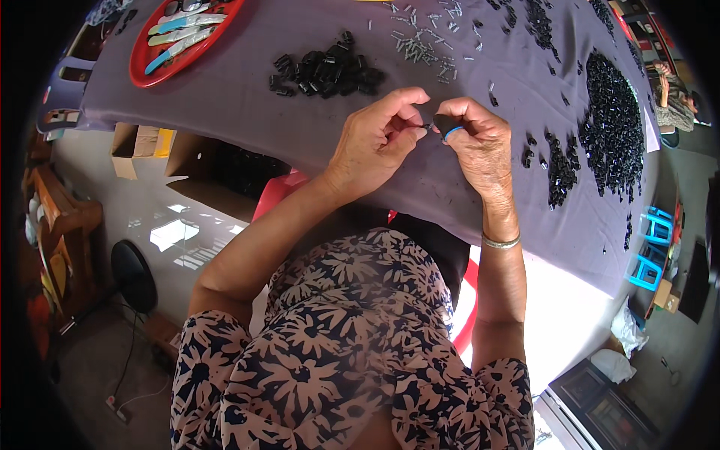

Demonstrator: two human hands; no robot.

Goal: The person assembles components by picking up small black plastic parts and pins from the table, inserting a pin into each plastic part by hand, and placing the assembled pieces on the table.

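Observation:
Both my hands are raised over the near part of the cloth-covered table, fingertips almost meeting. With thumb and forefinger, my left hand (379, 142) pinches a tiny dark piece (428, 127), its kind too small to tell. My right hand (484, 146) is closed on a small black rounded thing with a blue edge (448, 125), partly hidden by the fingers. Beyond my left hand lies a heap of short black cylindrical parts (326, 73). Small silvery pin-like pieces (420, 46) are scattered farther back. Small clusters of black parts (561, 171) lie to the right of my right hand.
A red tray (137, 56) with several knife-like tools stands at the far left. A large pile of tiny black parts (611, 120) spreads along the table's right side. Below the left edge sit cardboard boxes (187, 161). Blue stools (646, 271) and another person (675, 101) are at right.

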